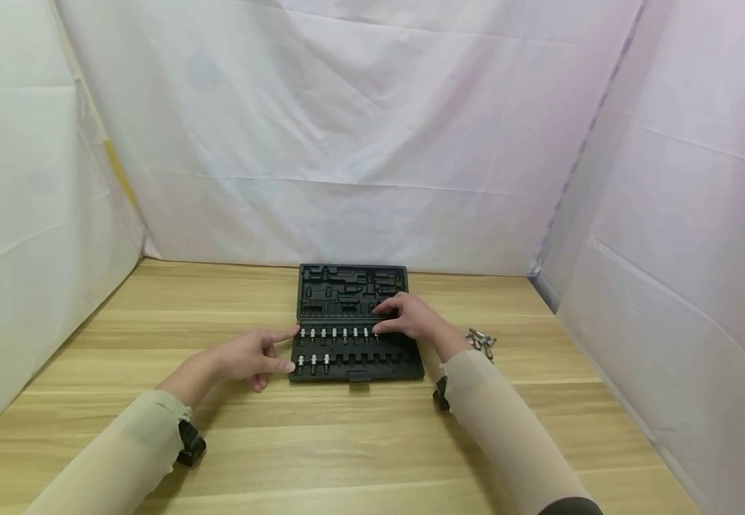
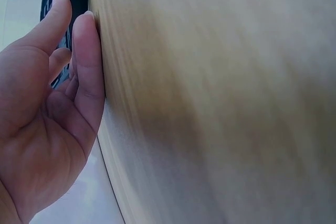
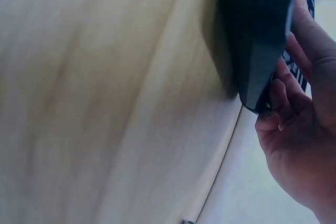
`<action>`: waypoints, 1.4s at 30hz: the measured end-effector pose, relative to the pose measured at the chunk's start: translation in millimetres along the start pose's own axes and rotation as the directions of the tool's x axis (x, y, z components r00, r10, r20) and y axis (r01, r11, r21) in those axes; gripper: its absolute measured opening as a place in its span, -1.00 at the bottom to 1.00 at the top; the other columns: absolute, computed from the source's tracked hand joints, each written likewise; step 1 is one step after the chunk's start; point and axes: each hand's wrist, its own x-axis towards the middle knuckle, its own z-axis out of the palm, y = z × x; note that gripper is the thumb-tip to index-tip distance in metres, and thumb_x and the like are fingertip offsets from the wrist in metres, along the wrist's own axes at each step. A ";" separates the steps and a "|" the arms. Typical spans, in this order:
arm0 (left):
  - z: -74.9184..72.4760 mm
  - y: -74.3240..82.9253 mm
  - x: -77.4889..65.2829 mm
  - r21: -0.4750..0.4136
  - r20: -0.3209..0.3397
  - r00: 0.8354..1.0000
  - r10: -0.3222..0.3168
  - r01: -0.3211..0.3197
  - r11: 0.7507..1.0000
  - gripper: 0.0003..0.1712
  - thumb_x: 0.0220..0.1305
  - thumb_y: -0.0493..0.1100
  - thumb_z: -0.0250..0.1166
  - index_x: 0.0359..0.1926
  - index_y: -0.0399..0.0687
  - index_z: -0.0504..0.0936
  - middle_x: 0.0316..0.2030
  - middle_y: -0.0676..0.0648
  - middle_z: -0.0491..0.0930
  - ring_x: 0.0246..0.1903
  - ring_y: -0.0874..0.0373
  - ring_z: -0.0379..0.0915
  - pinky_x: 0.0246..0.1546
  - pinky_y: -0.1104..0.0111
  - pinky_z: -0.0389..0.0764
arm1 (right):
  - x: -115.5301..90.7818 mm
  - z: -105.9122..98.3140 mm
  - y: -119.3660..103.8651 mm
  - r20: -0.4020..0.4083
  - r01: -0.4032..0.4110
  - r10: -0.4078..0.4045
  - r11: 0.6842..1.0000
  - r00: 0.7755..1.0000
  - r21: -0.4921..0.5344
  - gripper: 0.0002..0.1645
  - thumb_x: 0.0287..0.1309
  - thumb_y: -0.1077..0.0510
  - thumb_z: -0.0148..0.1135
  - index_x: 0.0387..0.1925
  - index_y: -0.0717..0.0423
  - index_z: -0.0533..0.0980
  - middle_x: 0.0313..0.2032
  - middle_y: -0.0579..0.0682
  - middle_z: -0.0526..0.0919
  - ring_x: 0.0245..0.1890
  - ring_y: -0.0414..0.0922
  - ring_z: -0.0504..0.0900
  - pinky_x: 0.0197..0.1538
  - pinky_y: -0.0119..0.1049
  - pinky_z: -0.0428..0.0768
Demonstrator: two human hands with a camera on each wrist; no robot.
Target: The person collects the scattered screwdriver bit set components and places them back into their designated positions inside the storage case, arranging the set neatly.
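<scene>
A black plastic socket case (image 1: 381,371) lies unfolded on the wooden table in the head view. Silver bit sockets (image 1: 313,364) sit in its near tray: several along the back row, three at the left of the front row. My left hand (image 1: 247,355) rests against the case's left side, index finger at the back corner and thumb at the front. My right hand (image 1: 414,317) is over the back row's right end, thumb and index finger apart, thumb tip right at the last socket (image 1: 376,336). In the right wrist view, its other fingers curl loosely by the case edge (image 3: 258,72).
Several loose bit sockets (image 1: 480,342) lie in a small pile on the table (image 1: 320,458), right of the case, beside my right forearm. The case's lid (image 1: 336,272) lies back near the rear white curtain (image 1: 333,143). Curtains also hang at both sides.
</scene>
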 end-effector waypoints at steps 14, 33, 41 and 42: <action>-0.2 1.5 -0.2 -0.002 0.003 1.000 -0.003 0.003 1.000 0.07 0.45 -0.03 0.51 0.77 0.01 0.10 -0.36 -0.11 0.45 -0.50 0.09 0.55 -0.46 0.25 0.81 | 3.3 0.1 -10.1 0.018 -0.074 0.075 0.997 0.997 -0.013 -0.56 0.40 -0.04 0.53 0.23 -0.13 0.66 0.16 0.05 0.54 0.15 0.03 0.52 0.27 0.05 0.64; 0.1 -1.7 1.0 0.012 0.010 1.000 -0.006 0.006 1.000 0.08 0.45 -0.01 0.51 0.77 0.02 0.08 -0.36 -0.12 0.46 -0.49 0.07 0.57 -0.44 0.22 0.84 | 7.4 4.2 -25.3 0.010 -0.145 0.146 0.986 0.989 -0.083 -0.67 0.45 0.01 0.49 0.14 -0.08 0.63 0.24 0.13 0.54 0.29 0.11 0.47 0.46 0.14 0.53; 0.3 -1.1 1.0 0.008 0.007 1.000 -0.011 0.011 1.000 0.09 0.45 -0.01 0.51 0.77 0.02 0.08 -0.35 -0.12 0.46 -0.48 0.07 0.57 -0.44 0.22 0.83 | 6.8 5.2 -29.0 0.008 -0.190 0.190 0.980 0.982 -0.056 -0.68 0.44 0.02 0.50 0.12 -0.09 0.62 0.26 0.13 0.52 0.35 0.17 0.41 0.41 0.14 0.58; 0.3 -1.0 1.0 0.009 0.007 1.000 -0.013 0.013 1.000 0.09 0.45 -0.01 0.51 0.77 0.03 0.08 -0.35 -0.12 0.46 -0.48 0.07 0.57 -0.44 0.22 0.83 | 6.6 5.3 -29.1 0.006 -0.192 0.192 0.980 0.981 -0.055 -0.68 0.44 0.02 0.50 0.12 -0.09 0.62 0.26 0.13 0.52 0.35 0.17 0.41 0.41 0.14 0.58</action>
